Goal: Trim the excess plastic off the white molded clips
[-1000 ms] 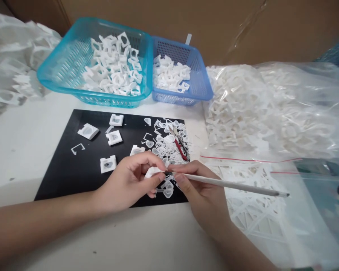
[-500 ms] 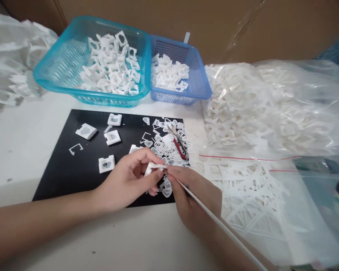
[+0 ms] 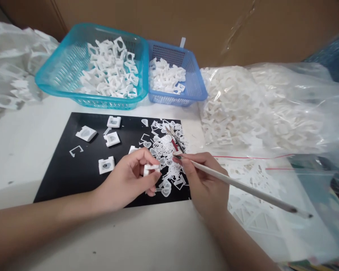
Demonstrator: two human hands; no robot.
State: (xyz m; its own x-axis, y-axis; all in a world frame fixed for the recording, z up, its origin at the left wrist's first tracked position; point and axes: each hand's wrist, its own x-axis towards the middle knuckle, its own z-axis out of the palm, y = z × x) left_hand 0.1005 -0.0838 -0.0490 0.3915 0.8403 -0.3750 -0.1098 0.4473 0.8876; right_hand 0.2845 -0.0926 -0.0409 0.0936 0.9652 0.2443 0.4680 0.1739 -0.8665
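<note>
Between the thumb and fingers of my left hand (image 3: 130, 175) is a small white plastic part (image 3: 147, 170), held over the black mat (image 3: 62, 165). My right hand (image 3: 207, 177) grips a long, thin pale-handled tool (image 3: 243, 182), its dark tip pointing left over the scraps; the kind of tip is too small to tell. Tool and plastic part are apart. Several white blocks with grey-looking openings, one of them a notched block (image 3: 106, 165), lie on the mat's left side. Under and beyond my hands spreads a heap of thin white scraps (image 3: 165, 145).
Red-handled snips (image 3: 175, 143) lie on the scraps. Behind the mat stand a turquoise basket (image 3: 59, 92) and a blue basket (image 3: 196, 79), both holding white parts. Clear bags of white pieces (image 3: 234, 109) fill the right; another bag (image 3: 19, 71) sits left. A cardboard wall (image 3: 158, 19) rises behind.
My right hand has drawn back to the right from the white plastic part, and the tool has swung to a flatter angle. My left hand still holds the part in place.
</note>
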